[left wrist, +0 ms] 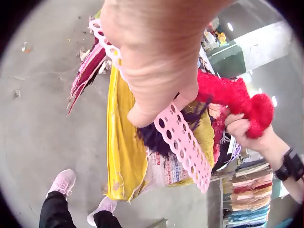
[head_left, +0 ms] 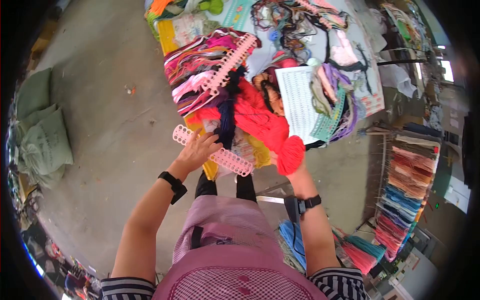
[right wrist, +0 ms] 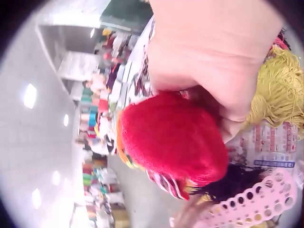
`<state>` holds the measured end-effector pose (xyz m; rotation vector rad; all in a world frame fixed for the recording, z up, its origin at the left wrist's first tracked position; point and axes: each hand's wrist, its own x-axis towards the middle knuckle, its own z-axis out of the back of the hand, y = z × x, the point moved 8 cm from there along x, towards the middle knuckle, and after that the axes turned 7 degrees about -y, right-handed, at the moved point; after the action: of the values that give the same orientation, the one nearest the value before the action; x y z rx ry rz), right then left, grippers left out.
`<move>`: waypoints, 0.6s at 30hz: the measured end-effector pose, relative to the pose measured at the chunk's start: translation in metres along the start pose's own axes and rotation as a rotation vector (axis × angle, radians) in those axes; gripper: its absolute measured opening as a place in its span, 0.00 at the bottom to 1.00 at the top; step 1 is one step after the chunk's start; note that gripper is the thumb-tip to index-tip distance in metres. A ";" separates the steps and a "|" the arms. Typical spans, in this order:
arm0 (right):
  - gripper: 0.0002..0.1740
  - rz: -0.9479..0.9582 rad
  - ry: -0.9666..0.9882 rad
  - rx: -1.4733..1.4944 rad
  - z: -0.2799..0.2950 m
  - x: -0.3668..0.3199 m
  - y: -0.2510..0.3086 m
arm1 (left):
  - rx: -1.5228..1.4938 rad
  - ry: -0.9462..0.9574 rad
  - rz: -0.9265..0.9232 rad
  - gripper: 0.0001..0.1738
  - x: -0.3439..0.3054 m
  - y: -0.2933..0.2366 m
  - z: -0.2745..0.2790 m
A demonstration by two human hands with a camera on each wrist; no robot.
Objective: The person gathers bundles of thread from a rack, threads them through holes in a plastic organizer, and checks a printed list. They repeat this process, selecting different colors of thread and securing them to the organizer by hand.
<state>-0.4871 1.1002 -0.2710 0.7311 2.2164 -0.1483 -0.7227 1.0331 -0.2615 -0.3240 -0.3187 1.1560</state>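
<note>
My left hand (head_left: 199, 149) holds a pink perforated strip (head_left: 231, 161) near its middle, its two ends sticking out on either side. In the left wrist view the thumb lies at the strip's (left wrist: 183, 142) edge, over dark navy yarn (left wrist: 156, 140). My right hand (head_left: 295, 170) grips a red yarn bundle (head_left: 291, 155); its folded end bulges out of the fist, and the rest runs back over the table to the upper left. The right wrist view shows the red loop (right wrist: 173, 137) close up, fingers curled round it.
Multicoloured yarn with another pink strip (head_left: 230, 65) lies on the table's left side. A white perforated card (head_left: 297, 100) and a green strip (head_left: 330, 117) lie right of the red yarn. Yellow yarn (right wrist: 280, 90) hangs at the near edge. A rack of yarn (head_left: 407, 185) stands right.
</note>
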 end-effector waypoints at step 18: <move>0.22 0.324 0.150 -0.205 -0.170 -0.173 0.114 | -1.505 0.088 0.128 0.22 0.183 -0.177 0.189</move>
<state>-0.4434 1.1712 -0.0158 0.9984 2.1759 0.2998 -0.5846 1.1539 -0.0029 -1.7108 -1.0748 0.8190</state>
